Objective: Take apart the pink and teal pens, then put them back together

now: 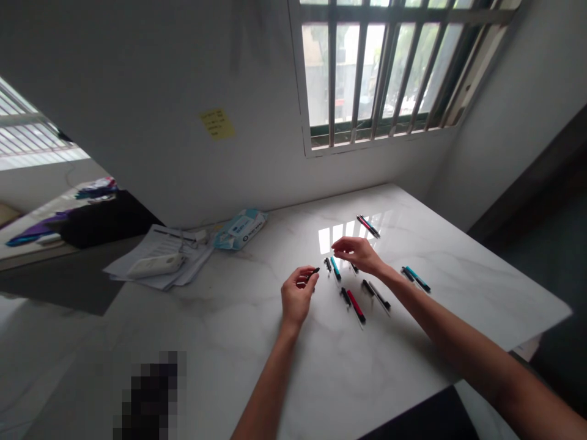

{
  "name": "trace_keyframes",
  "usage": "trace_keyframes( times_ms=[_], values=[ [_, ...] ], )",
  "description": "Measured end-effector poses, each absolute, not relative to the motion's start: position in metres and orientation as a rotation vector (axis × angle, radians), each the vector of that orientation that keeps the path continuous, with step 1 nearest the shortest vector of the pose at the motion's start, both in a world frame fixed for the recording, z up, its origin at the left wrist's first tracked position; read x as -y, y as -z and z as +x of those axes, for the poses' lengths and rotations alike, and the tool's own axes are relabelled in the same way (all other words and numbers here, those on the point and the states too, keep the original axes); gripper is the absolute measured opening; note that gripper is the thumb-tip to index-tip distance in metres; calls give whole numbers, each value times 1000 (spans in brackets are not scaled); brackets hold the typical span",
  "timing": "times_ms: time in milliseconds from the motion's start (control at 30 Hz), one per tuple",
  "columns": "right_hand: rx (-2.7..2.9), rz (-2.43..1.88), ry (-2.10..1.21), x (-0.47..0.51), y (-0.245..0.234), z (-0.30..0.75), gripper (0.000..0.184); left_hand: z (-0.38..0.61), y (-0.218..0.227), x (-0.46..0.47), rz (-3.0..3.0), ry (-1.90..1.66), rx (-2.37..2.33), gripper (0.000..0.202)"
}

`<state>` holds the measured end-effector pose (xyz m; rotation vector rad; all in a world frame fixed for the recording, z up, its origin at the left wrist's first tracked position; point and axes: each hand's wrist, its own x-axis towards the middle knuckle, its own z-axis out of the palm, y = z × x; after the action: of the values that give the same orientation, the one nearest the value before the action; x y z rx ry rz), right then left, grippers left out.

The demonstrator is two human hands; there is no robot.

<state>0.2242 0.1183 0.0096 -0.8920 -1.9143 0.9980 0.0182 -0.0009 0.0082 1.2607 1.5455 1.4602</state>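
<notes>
My left hand (296,298) is closed, pinching a small black pen part (316,270) between thumb and fingertips, above the marble-patterned table. Held a little above the tabletop, my right hand (358,253) has its fingers drawn together in a pinch; whatever lies between them is too small to make out. Around the hands are pen pieces in groups: a teal barrel (336,267) beside a black piece (327,264), a red barrel (356,305) beside another black piece (345,297), and a dark and silver pair (379,295). Another black piece (354,267) is partly hidden under my right hand.
Pens in red and teal (369,225) lie at the back, and a teal pair (416,278) lies right of my right forearm. A wipes pack (241,230), papers (177,235) and a white device (156,265) sit back left. The table's right edge (495,253) slants forward.
</notes>
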Motion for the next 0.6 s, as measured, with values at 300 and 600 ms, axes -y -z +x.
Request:
trace_keyframes(
  times_ms=[300, 600],
  values=[
    [1600, -690, -1423, -71, -5, 213, 31, 26, -6, 5, 1470, -1406, -1587, 16],
    [1675, -721, -1390, -69, -8, 213, 27, 24, -2, 3, 1549, -1381, -1556, 14]
  ],
)
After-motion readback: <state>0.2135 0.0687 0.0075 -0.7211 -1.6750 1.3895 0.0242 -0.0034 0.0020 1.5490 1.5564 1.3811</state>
